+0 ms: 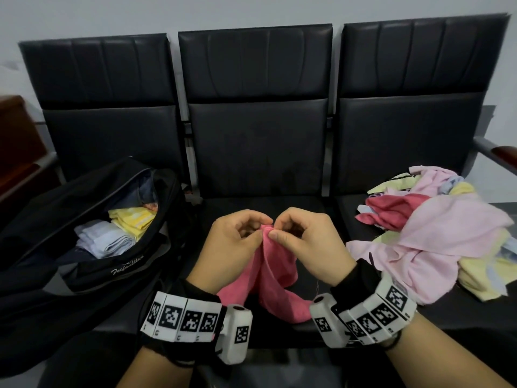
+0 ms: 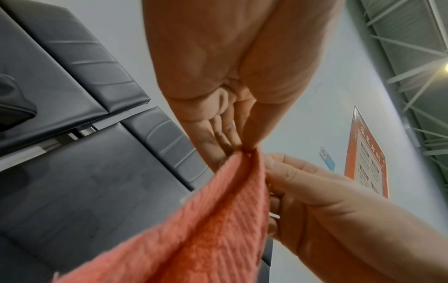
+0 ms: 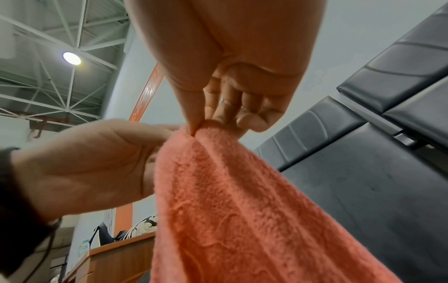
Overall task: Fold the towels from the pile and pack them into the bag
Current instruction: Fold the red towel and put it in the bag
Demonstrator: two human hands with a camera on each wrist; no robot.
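A pink towel (image 1: pixel 277 273) hangs over the middle seat, held up by its top edge. My left hand (image 1: pixel 237 242) and right hand (image 1: pixel 305 242) meet above it, and each pinches the towel's top between thumb and fingers. In the left wrist view the left hand (image 2: pixel 242 147) pinches the towel (image 2: pixel 206 229) beside the right hand (image 2: pixel 315 191). The right wrist view shows the right hand (image 3: pixel 201 124) pinching the towel (image 3: pixel 242 210), with the left hand (image 3: pixel 97 162) alongside. A black bag (image 1: pixel 92 219) lies open on the left seat with folded towels (image 1: pixel 112 239) inside. The towel pile (image 1: pixel 436 236) lies on the right seat.
Three black padded seats (image 1: pixel 257 152) stand in a row against a pale wall. A metal armrest (image 1: pixel 495 152) juts out at the far right, and a brown wooden counter (image 1: pixel 16 130) sits at the far left.
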